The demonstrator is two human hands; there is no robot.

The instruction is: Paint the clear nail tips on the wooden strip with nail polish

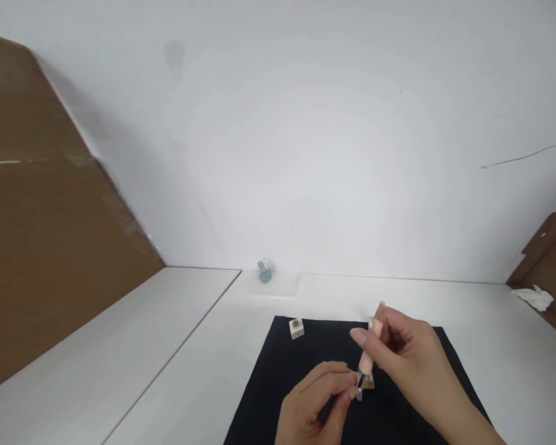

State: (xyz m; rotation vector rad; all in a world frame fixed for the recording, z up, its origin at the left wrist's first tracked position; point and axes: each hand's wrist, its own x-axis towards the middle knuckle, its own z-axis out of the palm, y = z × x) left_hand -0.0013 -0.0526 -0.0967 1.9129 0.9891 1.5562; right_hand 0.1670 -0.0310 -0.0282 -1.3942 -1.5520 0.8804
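Both hands are close together over the black cloth [269, 395]. My left hand [315, 398] is closed, with thumb and fingertips pinching a small clear piece [359, 394] that looks like a false nail tip. My right hand [405, 352] grips a pale pink pen-shaped tool [369, 352], slanted with its thin dark end down at the clear piece. Whether that end touches the piece is too small to tell. Just behind the tool's lower end is a small gold-coloured base [367, 384] with clear parts, partly hidden. Another small clear item [370, 320] shows behind the tool's upper part.
A small white block [297, 329] with a round metal piece on top sits at the cloth's far left corner. Near the wall, a teal bottle with a grey cap [264, 272] stands on a clear sheet [282, 285]. Crumpled white tissue [534, 298] lies right, beside brown cardboard [551, 259].
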